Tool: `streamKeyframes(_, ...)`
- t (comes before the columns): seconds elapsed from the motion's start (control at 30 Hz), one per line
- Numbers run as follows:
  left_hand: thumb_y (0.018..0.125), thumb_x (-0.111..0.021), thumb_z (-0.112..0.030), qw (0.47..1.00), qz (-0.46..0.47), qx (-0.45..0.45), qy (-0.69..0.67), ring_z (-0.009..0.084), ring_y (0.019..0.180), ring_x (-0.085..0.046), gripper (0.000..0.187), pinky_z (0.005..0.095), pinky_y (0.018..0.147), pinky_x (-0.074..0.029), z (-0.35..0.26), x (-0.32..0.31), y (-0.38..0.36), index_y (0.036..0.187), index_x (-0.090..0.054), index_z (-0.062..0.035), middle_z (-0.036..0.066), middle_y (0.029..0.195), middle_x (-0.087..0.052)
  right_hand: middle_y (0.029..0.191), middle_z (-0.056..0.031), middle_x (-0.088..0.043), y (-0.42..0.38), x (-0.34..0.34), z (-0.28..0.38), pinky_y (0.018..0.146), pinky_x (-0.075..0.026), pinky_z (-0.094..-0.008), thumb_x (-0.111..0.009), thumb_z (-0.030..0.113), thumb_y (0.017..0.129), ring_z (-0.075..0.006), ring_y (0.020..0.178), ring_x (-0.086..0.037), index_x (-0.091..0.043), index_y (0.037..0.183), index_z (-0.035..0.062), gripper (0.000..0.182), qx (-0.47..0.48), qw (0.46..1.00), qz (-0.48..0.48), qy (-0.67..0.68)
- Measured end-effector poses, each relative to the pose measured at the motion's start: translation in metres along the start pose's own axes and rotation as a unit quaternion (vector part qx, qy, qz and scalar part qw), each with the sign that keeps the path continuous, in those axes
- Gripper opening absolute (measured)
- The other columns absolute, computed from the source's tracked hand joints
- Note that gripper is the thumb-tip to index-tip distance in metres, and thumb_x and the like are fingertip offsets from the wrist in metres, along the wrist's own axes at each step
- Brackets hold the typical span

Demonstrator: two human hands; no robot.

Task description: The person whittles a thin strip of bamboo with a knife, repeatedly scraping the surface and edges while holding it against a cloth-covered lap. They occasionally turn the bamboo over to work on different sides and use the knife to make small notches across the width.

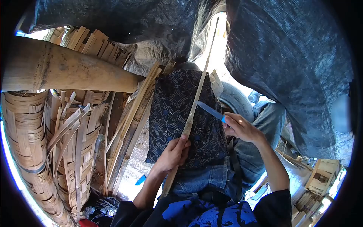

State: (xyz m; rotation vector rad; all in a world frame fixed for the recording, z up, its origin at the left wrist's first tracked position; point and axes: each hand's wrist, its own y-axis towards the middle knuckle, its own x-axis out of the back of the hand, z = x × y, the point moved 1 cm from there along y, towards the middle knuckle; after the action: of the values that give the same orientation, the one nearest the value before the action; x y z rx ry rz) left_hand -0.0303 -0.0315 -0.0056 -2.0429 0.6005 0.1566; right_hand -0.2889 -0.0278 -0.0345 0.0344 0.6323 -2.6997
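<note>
A long, thin bamboo strip (pixel 200 89) runs from my waist up past my lap toward the bright gap at the top. My left hand (pixel 173 153) is closed around its lower part. In my right hand (pixel 241 126) is a knife (pixel 210 110) with a blue handle, gripped in closed fingers. The blade points up and left, its tip at the edge of the strip; whether it touches cannot be made out. Beneath the strip, a dark patterned cloth (pixel 166 117) covers my lap over blue jeans (pixel 202 181).
A thick bamboo pole (pixel 90 70) juts in from the left. Rolled woven bamboo (pixel 28 132) and split slats (pixel 81 140) stand below it. Dark plastic sheeting (pixel 287 56) hangs above and to the right. A tyre (pixel 236 100) lies beyond my lap, and a blue scrap (pixel 140 180) is on the ground.
</note>
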Motion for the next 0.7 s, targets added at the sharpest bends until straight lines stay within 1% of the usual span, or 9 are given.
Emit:
streamKeyframes(0.1,0.099,-0.031,-0.044,1.000,0.005,-0.006,0.015,0.0056,0.044,-0.028,0.042,0.0230,0.039,-0.025,0.004,0.002,0.003,0.078,-0.043,-0.0100,-0.006,0.055,-0.030,0.057,0.0019,-0.040,0.022,0.000,0.016,0.045,-0.026,-0.0247,-0.039,0.033,0.099,-0.0063,0.047,-0.034,-0.053,0.074,0.0032,0.042,0.041,0.989,-0.007,-0.142)
streamKeyframes(0.13,0.099,-0.031,-0.044,1.000,0.004,-0.006,0.018,0.0056,0.044,-0.028,0.042,0.0230,0.039,-0.025,0.003,0.002,0.002,0.078,-0.043,-0.0100,-0.006,0.055,-0.030,0.058,-0.0011,-0.046,0.031,-0.001,0.022,0.048,-0.033,-0.0277,-0.040,0.033,0.099,-0.0097,0.050,-0.042,-0.058,0.075,0.0011,0.044,0.062,0.980,-0.014,-0.188)
streamKeyframes(0.27,0.099,-0.032,-0.043,1.000,-0.013,-0.011,0.022,0.0051,0.045,-0.024,0.040,0.0230,0.040,-0.022,0.000,-0.004,-0.002,0.076,-0.041,-0.0114,-0.007,0.056,-0.026,0.062,-0.0052,-0.053,0.056,-0.007,0.023,0.055,-0.039,-0.0316,-0.042,0.037,0.098,-0.0146,0.056,-0.050,-0.061,0.080,0.0005,0.045,0.063,0.967,-0.029,-0.247)
streamKeyframes(0.33,0.099,-0.033,-0.042,1.000,-0.010,-0.013,0.014,0.0047,0.046,-0.020,0.038,0.0229,0.040,-0.018,0.000,-0.003,-0.004,0.075,-0.038,-0.0133,-0.008,0.058,-0.023,0.057,-0.0061,-0.051,0.064,-0.012,0.015,0.052,-0.040,-0.0362,-0.043,0.042,0.096,-0.0141,0.051,-0.048,-0.064,0.082,0.0008,0.048,0.246,0.885,-0.107,-0.381)
streamKeyframes(0.37,0.099,-0.033,-0.042,1.000,-0.001,-0.002,-0.001,0.0046,0.046,-0.020,0.038,0.0228,0.040,-0.019,-0.001,-0.002,-0.003,0.075,-0.038,-0.0135,-0.008,0.058,-0.023,0.057,-0.0061,-0.051,0.063,-0.010,0.012,0.052,-0.040,-0.0362,-0.043,0.042,0.096,-0.0141,0.051,-0.048,-0.064,0.082,0.0008,0.048,0.245,0.885,-0.106,-0.383)
streamKeyframes(0.43,0.099,-0.032,-0.042,1.000,0.009,0.006,-0.016,0.0046,0.045,-0.020,0.038,0.0228,0.040,-0.019,-0.002,0.000,-0.001,0.074,-0.038,-0.0137,-0.008,0.058,-0.023,0.052,-0.0063,-0.049,0.064,-0.012,0.020,0.050,-0.038,-0.0370,-0.042,0.046,0.096,-0.0157,0.047,-0.045,-0.065,0.082,0.0007,0.053,0.061,0.947,-0.006,-0.315)
streamKeyframes(0.53,0.099,-0.031,-0.042,0.998,0.032,0.028,-0.046,0.0045,0.044,-0.021,0.037,0.0220,0.039,-0.019,0.000,0.005,-0.002,0.075,-0.038,-0.0149,-0.008,0.057,-0.024,0.052,-0.0051,-0.047,0.065,-0.008,0.010,0.048,-0.036,-0.0344,-0.044,0.044,0.095,-0.0158,0.046,-0.044,-0.057,0.070,0.0014,0.051,-0.010,0.969,0.068,-0.238)
streamKeyframes(0.6,0.098,-0.034,-0.045,0.983,0.041,0.060,-0.169,0.0052,0.044,-0.021,0.038,0.0219,0.038,-0.019,-0.003,0.012,0.000,0.074,-0.038,-0.0152,-0.007,0.056,-0.024,0.050,-0.0031,-0.042,0.053,-0.009,0.002,0.045,-0.034,-0.0338,-0.043,0.043,0.096,-0.0137,0.044,-0.040,-0.054,0.067,0.0024,0.051,-0.019,0.961,0.091,-0.259)
streamKeyframes(0.7,0.098,-0.035,-0.045,0.979,0.060,0.060,-0.183,0.0051,0.044,-0.020,0.037,0.0217,0.038,-0.018,-0.001,0.014,0.002,0.075,-0.037,-0.0159,-0.008,0.056,-0.023,0.050,0.0014,-0.037,0.035,-0.011,-0.011,0.041,-0.031,-0.0313,-0.040,0.040,0.098,-0.0082,0.044,-0.035,-0.049,0.064,0.0059,0.049,0.024,0.961,0.107,-0.254)
